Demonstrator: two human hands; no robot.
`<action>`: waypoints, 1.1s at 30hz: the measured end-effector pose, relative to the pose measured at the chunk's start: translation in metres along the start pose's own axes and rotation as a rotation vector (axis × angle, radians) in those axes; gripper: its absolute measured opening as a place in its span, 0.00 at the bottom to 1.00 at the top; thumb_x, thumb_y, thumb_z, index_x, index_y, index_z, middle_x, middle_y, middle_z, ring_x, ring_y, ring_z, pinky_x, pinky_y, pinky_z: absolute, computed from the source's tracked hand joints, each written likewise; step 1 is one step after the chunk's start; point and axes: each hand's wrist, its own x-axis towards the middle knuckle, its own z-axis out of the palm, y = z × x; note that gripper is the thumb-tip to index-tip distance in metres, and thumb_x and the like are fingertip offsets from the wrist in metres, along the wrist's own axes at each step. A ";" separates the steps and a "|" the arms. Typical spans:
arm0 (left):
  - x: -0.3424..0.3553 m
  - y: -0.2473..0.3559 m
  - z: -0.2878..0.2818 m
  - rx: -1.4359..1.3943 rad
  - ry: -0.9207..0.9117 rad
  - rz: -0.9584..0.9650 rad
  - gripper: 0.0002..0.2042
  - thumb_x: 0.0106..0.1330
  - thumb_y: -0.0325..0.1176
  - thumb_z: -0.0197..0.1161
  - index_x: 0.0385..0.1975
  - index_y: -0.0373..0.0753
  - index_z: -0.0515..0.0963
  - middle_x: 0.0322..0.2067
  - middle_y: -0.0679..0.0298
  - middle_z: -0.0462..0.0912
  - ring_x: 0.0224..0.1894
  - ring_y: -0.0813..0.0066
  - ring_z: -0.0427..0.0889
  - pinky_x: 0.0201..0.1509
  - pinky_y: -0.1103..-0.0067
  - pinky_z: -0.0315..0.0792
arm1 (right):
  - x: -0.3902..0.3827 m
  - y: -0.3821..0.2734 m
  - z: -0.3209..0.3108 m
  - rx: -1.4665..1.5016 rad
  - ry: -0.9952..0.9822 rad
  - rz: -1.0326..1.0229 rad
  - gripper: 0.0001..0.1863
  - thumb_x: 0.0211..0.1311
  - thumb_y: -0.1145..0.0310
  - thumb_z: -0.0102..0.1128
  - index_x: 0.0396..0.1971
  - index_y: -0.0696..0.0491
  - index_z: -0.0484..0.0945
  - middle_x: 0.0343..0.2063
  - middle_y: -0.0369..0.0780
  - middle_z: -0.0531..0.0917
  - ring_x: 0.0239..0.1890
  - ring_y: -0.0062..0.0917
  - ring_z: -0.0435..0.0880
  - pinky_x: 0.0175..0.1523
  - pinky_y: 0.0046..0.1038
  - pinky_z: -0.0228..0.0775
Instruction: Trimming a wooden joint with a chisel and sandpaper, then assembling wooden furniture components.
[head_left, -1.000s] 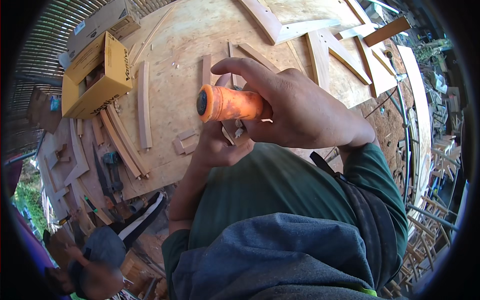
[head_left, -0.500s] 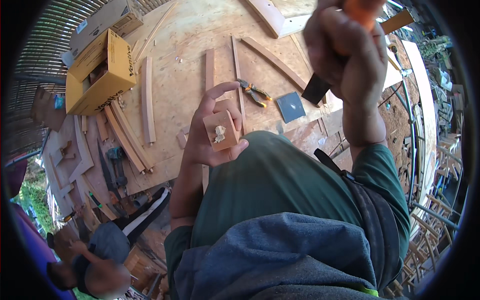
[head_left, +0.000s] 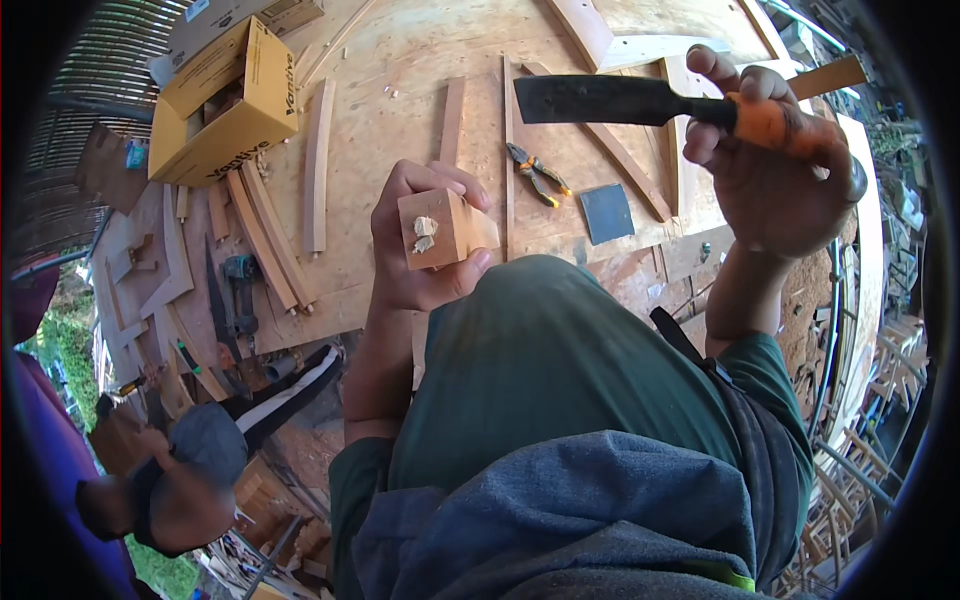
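My left hand [head_left: 410,260] is wrapped round a squared wooden block [head_left: 430,252] just beyond my knee. A pale, splintered tuft of wood stands out of the block's facing end. Raised at the right, my right hand [head_left: 775,195] grips a chisel [head_left: 785,128] by its orange handle, with some fingers lifted off. The chisel's broad dark blade points left, across the workbench and apart from the block. Black-and-orange pliers [head_left: 538,175] lie on the bench to the right of the block, with a dark square plate [head_left: 607,214] beside them.
Long wooden strips [head_left: 320,165] lie across the plywood bench [head_left: 400,50]. An open yellow cardboard box [head_left: 225,100] stands at the far left. A green power tool [head_left: 240,290] rests among wood pieces at left. Another person [head_left: 190,480] sits at lower left.
My right hand has lowered and turned, bringing the chisel blade into full view pointing left. The block in my left hand has tilted, showing more of its side. The view has shifted slightly.
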 end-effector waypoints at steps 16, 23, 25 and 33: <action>0.014 0.010 0.000 -0.014 0.086 -0.199 0.25 0.50 0.19 0.68 0.51 0.33 0.70 0.37 0.57 0.77 0.43 0.71 0.79 0.52 0.70 0.77 | -0.033 0.062 0.054 0.053 0.490 0.550 0.14 0.62 0.77 0.60 0.46 0.61 0.69 0.49 0.61 0.78 0.21 0.23 0.79 0.23 0.22 0.74; 0.019 0.010 0.009 0.016 -0.057 -0.142 0.25 0.46 0.14 0.71 0.45 0.34 0.71 0.37 0.59 0.77 0.38 0.74 0.79 0.47 0.75 0.76 | -0.007 0.011 0.048 -0.684 -0.016 0.598 0.20 0.74 0.71 0.60 0.62 0.59 0.76 0.35 0.40 0.86 0.30 0.17 0.83 0.33 0.21 0.77; 0.019 0.006 0.013 -0.001 -0.044 -0.207 0.23 0.46 0.15 0.71 0.43 0.35 0.71 0.37 0.60 0.77 0.38 0.76 0.79 0.44 0.77 0.76 | 0.007 -0.002 0.045 -1.171 -0.340 0.366 0.23 0.67 0.77 0.63 0.61 0.58 0.77 0.32 0.43 0.86 0.33 0.28 0.88 0.37 0.33 0.78; 0.029 0.003 0.034 0.117 -0.007 -0.111 0.25 0.47 0.20 0.70 0.48 0.34 0.73 0.40 0.62 0.77 0.37 0.77 0.80 0.42 0.79 0.75 | 0.075 -0.039 0.063 -1.878 -0.692 0.278 0.14 0.68 0.70 0.63 0.51 0.55 0.79 0.26 0.38 0.78 0.29 0.27 0.78 0.32 0.32 0.68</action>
